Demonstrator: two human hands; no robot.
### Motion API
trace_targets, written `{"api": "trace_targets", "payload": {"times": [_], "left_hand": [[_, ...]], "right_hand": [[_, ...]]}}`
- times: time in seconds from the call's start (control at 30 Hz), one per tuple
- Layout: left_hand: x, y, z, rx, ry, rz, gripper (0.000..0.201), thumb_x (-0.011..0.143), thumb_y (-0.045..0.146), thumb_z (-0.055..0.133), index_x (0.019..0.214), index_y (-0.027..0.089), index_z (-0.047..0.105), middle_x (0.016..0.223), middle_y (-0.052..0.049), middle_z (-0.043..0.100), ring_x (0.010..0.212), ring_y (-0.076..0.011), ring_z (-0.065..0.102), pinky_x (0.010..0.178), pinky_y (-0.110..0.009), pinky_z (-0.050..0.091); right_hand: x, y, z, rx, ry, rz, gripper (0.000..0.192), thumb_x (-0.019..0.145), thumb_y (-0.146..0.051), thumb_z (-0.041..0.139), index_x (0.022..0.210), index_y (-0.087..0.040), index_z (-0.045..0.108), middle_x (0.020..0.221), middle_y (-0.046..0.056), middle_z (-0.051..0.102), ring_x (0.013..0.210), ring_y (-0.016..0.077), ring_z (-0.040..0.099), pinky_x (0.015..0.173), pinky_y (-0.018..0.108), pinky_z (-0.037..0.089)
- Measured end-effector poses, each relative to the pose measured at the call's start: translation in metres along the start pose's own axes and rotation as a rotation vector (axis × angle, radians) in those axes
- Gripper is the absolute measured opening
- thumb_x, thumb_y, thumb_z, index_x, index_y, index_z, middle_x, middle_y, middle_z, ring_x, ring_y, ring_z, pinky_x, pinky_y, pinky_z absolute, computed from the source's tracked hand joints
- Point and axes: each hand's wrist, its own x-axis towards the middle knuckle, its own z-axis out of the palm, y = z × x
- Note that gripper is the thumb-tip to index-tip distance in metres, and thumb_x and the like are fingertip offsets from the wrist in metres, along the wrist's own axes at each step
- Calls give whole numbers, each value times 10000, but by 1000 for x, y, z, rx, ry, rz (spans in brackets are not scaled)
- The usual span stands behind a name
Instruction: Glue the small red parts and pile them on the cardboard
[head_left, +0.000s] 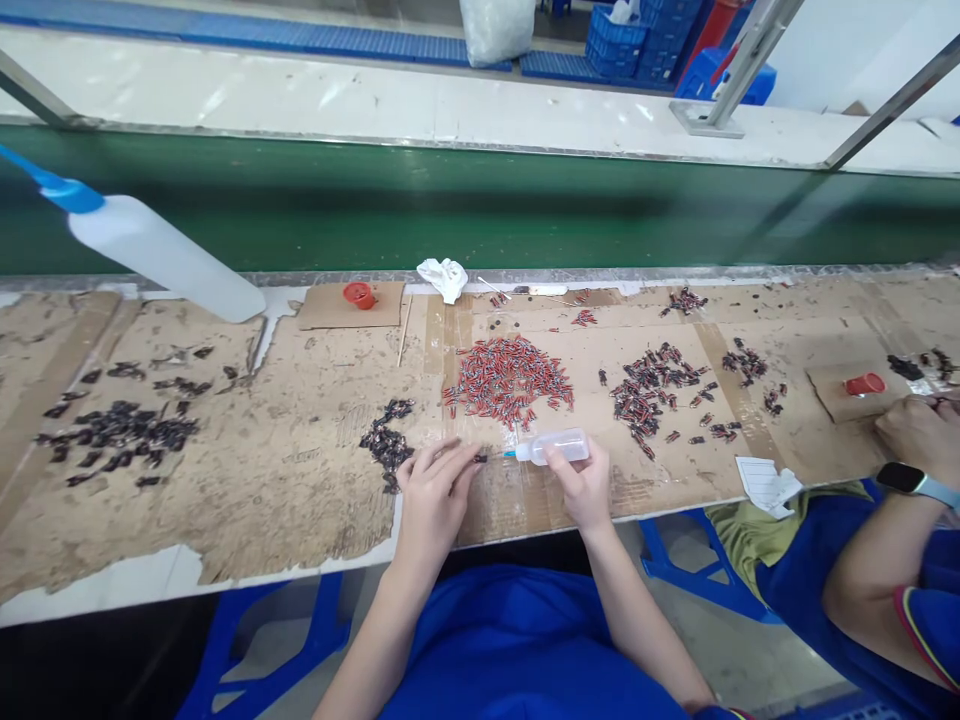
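Note:
My left hand (433, 490) pinches a small dark part (480, 458) against the cardboard-covered bench (300, 480). My right hand (581, 478) grips a small clear squeeze bottle (559, 445) lying sideways, its blue nozzle tip touching that part. Just beyond my hands lies a heap of red-and-dark small parts (508, 382). A smaller dark heap (386, 440) sits left of my left hand.
More dark-red parts (652, 390) lie to the right, black parts (120, 430) far left. A large white bottle with a blue cap (161, 258) lies at the left. Red caps (360, 294) (865, 384), a white rag (444, 277), a green conveyor belt (480, 210) behind. A co-worker's hand (919, 432) with a watch works at right.

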Motion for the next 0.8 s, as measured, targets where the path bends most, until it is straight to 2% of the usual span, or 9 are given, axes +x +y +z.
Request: {"api": "trace_targets", "payload": {"times": [0.23,0.53,0.63,0.8], "left_hand": [[1,-2,-1,-7,31,-8,201,939,310,524,961,293,723,927,-18,785,986,-234,690,893,-437,385],[2,-4,-2,-21,8,-49,168,925,318,554,955,298,719,929,-11,786,996,-230,688,917,-443,354],[3,-3,-3,-31,16,-74,135,886,298,612,967,290,719,871,-6,787,998,-239,684,929,-440,321],[6,0,-4,-67,14,-140,83,817,266,688,875,305,731,761,22,774,981,-258,672,940,-444,271]], "right_hand": [[-4,6,7,-60,-88,-1,214,678,-384,726,687,-182,657,636,24,689,577,170,604,555,277,481],[-3,8,7,-160,-90,-13,248,697,-411,706,655,-178,631,587,2,622,543,145,533,517,255,425],[-2,9,8,-176,-91,-31,248,702,-410,694,650,-177,628,585,-4,611,541,138,522,517,249,417],[-2,11,8,-189,-71,-40,247,713,-399,684,636,-175,616,569,-9,595,532,132,505,522,248,411]]}}
